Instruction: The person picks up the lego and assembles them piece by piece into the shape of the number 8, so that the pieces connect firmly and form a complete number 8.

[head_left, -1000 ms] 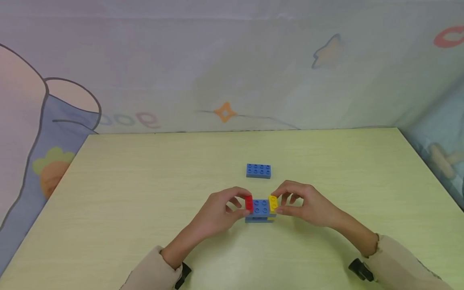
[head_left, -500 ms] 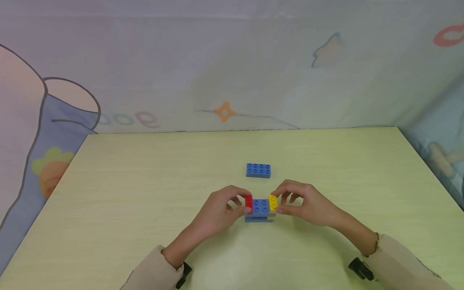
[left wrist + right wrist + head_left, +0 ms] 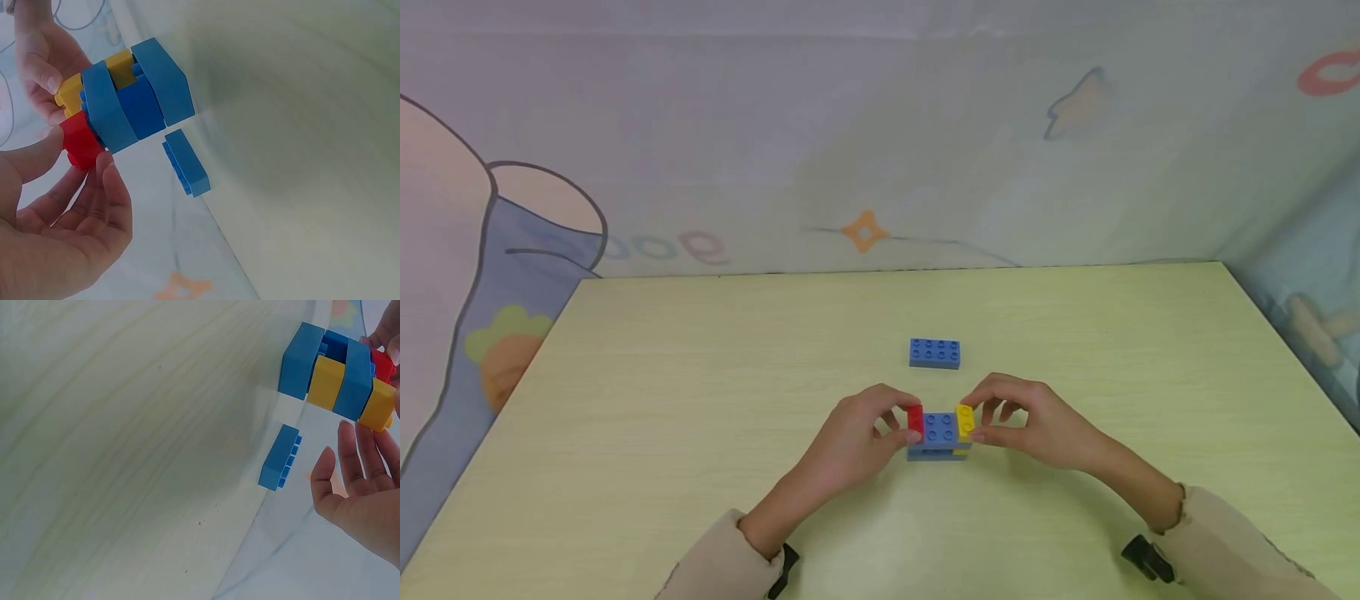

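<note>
Head view first: we've got the block stack (image 3: 937,435) sitting near the front-centre of the table (image 3: 700,400), blue bricks w/ a red brick (image 3: 915,421) on its left end and a yellow brick (image 3: 965,422) on its right end. Our left hand (image 3: 857,437) pinches the red brick, thumb and fingertips curled onto it; our right hand (image 3: 1033,421) pinches the yellow brick the same way, fingers bent round that end. So both grips are closed on the stack's ends, no gap showing in this view. Compared w/ a sec ago, almost nothing has moved: hands, stack and sleeves sit where they were, only a tiny settle of the left wrist. We read that as a steady press or hold on the top layer, not a lift, and the build looks seated, though that's our judgement. Left wrist cam shows the stack (image 3: 128,100) side-on w/ blue, yellow and red layers, the red brick (image 3: 81,142) against our thumb and fingertips. Right wrist cam shows the stack (image 3: 337,375) resting on the table (image 3: 125,456), w/ yellow pieces between blue ones; there the right hand's fingers (image 3: 359,462) look fairly straight beside the stack, so how hard they clamp we can't tell. Further out, a loose blue brick (image 3: 935,352) lies flat just behind the stack, apart from it and untouched. Beyond that, the cartoon-print backdrop (image 3: 865,167) rings the table.
</note>
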Available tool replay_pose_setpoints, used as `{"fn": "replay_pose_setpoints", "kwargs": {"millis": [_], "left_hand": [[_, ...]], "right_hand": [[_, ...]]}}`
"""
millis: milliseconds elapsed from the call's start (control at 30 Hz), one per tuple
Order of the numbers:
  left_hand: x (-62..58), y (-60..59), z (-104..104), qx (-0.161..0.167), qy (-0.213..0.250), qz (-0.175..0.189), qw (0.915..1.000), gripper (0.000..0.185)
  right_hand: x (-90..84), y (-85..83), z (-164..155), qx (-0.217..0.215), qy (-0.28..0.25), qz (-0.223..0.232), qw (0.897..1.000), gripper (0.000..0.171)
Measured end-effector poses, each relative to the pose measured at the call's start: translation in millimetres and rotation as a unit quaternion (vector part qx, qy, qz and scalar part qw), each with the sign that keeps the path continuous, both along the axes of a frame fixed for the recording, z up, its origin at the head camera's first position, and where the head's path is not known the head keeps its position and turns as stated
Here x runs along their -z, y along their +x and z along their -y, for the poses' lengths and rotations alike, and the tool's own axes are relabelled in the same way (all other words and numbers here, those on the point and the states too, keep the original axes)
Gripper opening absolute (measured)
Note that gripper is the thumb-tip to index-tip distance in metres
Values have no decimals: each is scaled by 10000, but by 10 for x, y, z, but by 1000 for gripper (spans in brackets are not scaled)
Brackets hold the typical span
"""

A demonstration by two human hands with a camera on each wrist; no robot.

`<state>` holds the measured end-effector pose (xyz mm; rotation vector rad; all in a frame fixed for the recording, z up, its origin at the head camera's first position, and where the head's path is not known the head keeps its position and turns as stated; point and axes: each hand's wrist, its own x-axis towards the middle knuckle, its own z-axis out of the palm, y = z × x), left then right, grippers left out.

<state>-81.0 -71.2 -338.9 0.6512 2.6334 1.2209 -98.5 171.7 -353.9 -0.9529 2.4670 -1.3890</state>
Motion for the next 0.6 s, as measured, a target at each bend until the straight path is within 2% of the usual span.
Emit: {"fn": "replay_pose_setpoints", "kwargs": {"millis": [300, 600], "left_hand": [[-3, 6, -12, 18, -107, -93, 9999, 27], [5, 10, 3, 35, -77, -140, 9999, 27]], "right_hand": [[-4, 18, 14, 1, -135, -90, 9999, 25], [5, 11, 10, 35, -54, 76, 10000, 26]]}}
